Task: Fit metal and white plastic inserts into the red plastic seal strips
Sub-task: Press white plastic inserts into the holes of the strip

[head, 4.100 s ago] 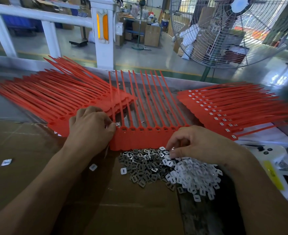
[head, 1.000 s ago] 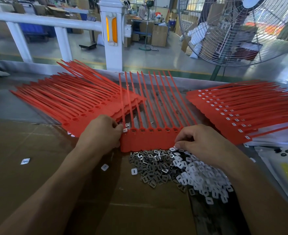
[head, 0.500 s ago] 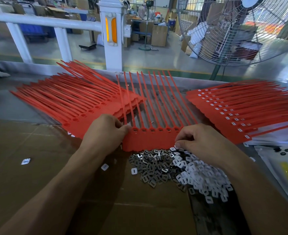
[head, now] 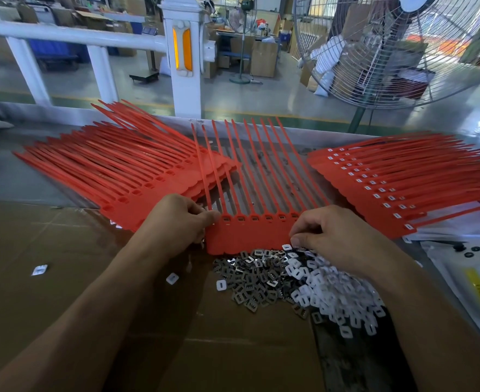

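A red seal strip sheet (head: 250, 233) lies in front of me, its tails pointing away and its square sockets in a row along the near band. My left hand (head: 176, 222) pinches the sheet's left edge beside the first socket. My right hand (head: 332, 236) rests with curled fingers at the sheet's right near corner, fingertips touching the top of the insert heap; what it pinches is hidden. Grey metal inserts (head: 255, 281) and white plastic inserts (head: 334, 292) lie heaped together just below the sheet.
A fanned stack of red sheets with open sockets (head: 114, 176) lies at the left. Another stack with white inserts fitted (head: 388, 188) lies at the right. Stray white inserts (head: 172, 278) dot the cardboard (head: 63, 306). A large fan (head: 397, 46) stands behind the table.
My left hand has slid slightly right onto the sheet's left edge, covering the first socket where a metal insert showed. My right hand stays at the heap's top.
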Action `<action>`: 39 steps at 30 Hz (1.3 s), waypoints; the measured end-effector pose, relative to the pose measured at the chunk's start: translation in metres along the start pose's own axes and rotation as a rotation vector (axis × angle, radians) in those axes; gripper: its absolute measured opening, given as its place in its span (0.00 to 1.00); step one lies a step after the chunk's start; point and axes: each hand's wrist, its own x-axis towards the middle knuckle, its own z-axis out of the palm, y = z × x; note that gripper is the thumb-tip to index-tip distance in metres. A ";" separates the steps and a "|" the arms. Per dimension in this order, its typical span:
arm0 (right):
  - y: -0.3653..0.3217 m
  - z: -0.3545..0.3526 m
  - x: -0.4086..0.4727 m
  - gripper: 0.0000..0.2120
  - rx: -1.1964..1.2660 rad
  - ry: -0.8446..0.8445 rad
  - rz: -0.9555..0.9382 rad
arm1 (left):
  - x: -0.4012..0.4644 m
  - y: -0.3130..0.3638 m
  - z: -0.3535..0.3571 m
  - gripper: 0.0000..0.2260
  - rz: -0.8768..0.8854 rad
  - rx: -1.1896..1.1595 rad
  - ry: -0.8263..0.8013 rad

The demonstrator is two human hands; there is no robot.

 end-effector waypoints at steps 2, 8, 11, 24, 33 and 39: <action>0.000 0.000 0.000 0.05 0.014 -0.011 -0.016 | -0.001 0.001 -0.001 0.15 -0.012 -0.021 -0.018; -0.003 0.001 0.000 0.04 -0.001 -0.031 -0.088 | -0.002 0.003 -0.003 0.17 -0.048 -0.029 -0.046; -0.003 0.002 0.000 0.03 -0.017 -0.033 -0.101 | -0.001 0.004 -0.003 0.18 -0.063 -0.028 -0.058; -0.004 0.005 0.001 0.04 -0.059 -0.016 -0.142 | 0.000 0.002 -0.002 0.14 -0.059 0.023 -0.057; -0.001 0.007 0.003 0.07 -0.043 -0.010 -0.130 | 0.000 0.003 0.000 0.14 -0.052 0.075 -0.058; 0.000 0.007 0.005 0.06 -0.042 -0.019 -0.134 | 0.000 0.004 0.002 0.14 -0.059 0.077 -0.033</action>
